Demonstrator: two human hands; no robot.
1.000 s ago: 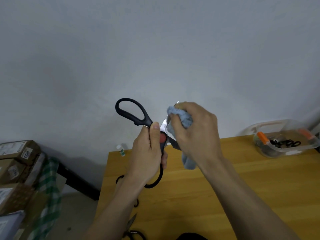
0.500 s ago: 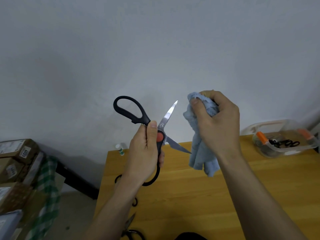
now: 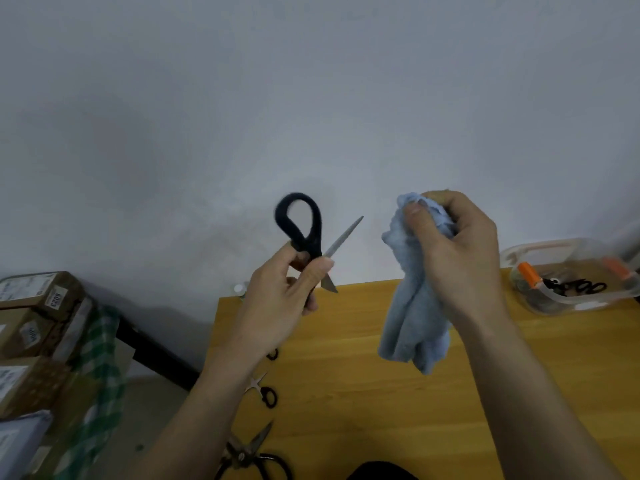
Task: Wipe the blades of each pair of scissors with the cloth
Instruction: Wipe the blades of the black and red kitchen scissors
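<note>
My left hand (image 3: 280, 303) grips the black-handled scissors (image 3: 306, 233) in the air above the table's far left edge. The scissors are open; one blade points up and right, the other tip shows below my thumb. My right hand (image 3: 453, 258) holds a bunched light-blue cloth (image 3: 412, 306) that hangs down, apart from the blades, to their right. On the wooden table (image 3: 485, 393) lie small scissors (image 3: 265, 389) and a larger pair (image 3: 249, 455) near the left front edge.
A clear plastic container (image 3: 568, 275) with orange clips and black-handled scissors inside sits at the table's far right. Cardboard boxes (image 3: 34, 327) and a green checked cloth (image 3: 100, 375) stand left of the table. A small bottle (image 3: 239, 289) stands at the table's back left corner.
My right hand pulled the cloth off the blades and moved right. My left hand has turned the scissors, so the blades now show edge-on.
</note>
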